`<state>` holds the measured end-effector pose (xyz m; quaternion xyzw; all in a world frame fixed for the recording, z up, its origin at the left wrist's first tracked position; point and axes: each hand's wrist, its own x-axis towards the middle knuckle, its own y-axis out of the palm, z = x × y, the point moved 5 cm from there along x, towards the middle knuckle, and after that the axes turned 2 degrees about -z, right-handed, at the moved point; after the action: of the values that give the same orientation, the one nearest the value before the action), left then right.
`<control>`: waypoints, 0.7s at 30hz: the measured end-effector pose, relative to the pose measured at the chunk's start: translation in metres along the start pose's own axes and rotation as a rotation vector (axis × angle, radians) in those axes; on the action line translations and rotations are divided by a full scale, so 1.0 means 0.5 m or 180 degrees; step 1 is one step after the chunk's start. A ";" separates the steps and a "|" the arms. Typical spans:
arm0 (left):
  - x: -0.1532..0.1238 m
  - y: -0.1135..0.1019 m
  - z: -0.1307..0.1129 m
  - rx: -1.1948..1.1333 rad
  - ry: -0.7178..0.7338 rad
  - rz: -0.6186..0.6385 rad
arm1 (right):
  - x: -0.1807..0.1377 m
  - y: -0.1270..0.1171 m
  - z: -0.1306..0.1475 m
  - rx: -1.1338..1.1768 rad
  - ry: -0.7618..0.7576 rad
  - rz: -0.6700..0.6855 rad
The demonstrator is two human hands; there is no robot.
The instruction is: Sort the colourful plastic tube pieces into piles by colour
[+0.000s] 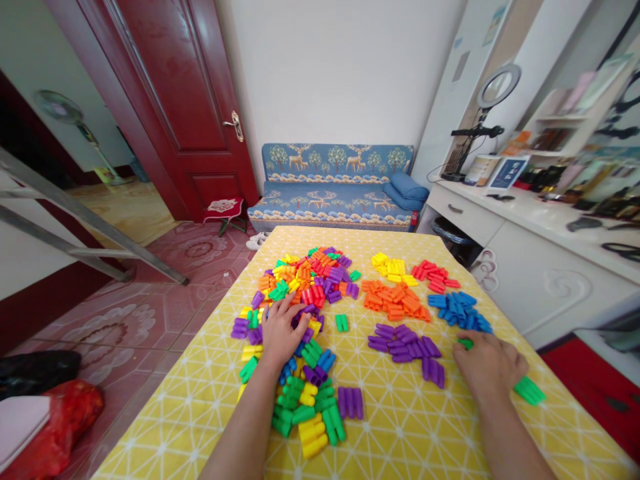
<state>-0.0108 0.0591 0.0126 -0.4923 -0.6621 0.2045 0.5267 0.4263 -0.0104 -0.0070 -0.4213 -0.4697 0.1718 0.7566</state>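
left hand [284, 328]: on mixed pile [295, 277], grip unclear | right hand [493, 363]: pinching green piece [466, 343] | green block [530, 391] beside: axis diagonal

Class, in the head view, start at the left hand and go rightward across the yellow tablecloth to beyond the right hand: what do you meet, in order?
Left hand → lone green piece → purple group → right hand → outermost green piece.

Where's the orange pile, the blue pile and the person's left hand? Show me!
Orange pile [396, 301], head view: middle of the heap.
Blue pile [459, 311], head view: middle of the heap.
Left hand [280, 330], head view: back of the hand.
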 end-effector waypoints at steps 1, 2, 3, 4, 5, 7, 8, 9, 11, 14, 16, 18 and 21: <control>0.000 -0.001 0.000 -0.0001 -0.0008 -0.0003 | 0.000 -0.009 0.009 0.0115 -0.0018 -0.0124; 0.000 -0.001 -0.001 -0.0003 -0.0014 0.0000 | -0.002 -0.019 0.023 0.0292 -0.0095 -0.0238; 0.000 -0.002 -0.002 -0.0008 -0.0020 0.0005 | -0.005 -0.027 0.044 0.0541 -0.0246 -0.0299; 0.000 -0.002 -0.002 -0.0014 -0.0026 0.0012 | -0.012 -0.034 0.072 0.0861 -0.0460 -0.0276; 0.000 -0.002 -0.003 -0.0019 -0.0030 0.0022 | -0.022 -0.038 0.105 0.1235 -0.0706 -0.0150; 0.000 -0.002 -0.003 -0.0022 -0.0033 0.0036 | -0.057 -0.044 0.186 0.2038 -0.1223 0.0376; 0.000 -0.002 -0.003 -0.0017 -0.0031 0.0039 | -0.080 -0.047 0.228 0.2391 -0.1431 0.0698; 0.000 -0.002 -0.002 -0.0009 -0.0027 0.0035 | -0.106 -0.052 0.270 0.2672 -0.1636 0.1003; 0.000 -0.002 -0.002 0.0009 -0.0020 0.0021 | -0.159 -0.066 0.346 0.3027 -0.2023 0.1522; 0.000 -0.002 -0.001 0.0011 -0.0017 0.0016 | -0.216 -0.083 0.421 0.3266 -0.2321 0.2006; 0.000 -0.002 -0.001 0.0002 -0.0006 0.0020 | -0.234 -0.084 0.444 0.3302 -0.2274 0.2161; 0.000 -0.001 -0.002 0.0004 0.0011 0.0022 | -0.240 -0.078 0.452 0.3300 -0.2174 0.2226; 0.000 0.000 -0.001 0.0026 0.0023 0.0030 | -0.240 -0.069 0.451 0.3300 -0.2142 0.2239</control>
<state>-0.0102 0.0591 0.0128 -0.4940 -0.6571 0.2079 0.5301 0.1688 -0.0020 -0.0015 -0.0577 -0.3718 0.7280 0.5732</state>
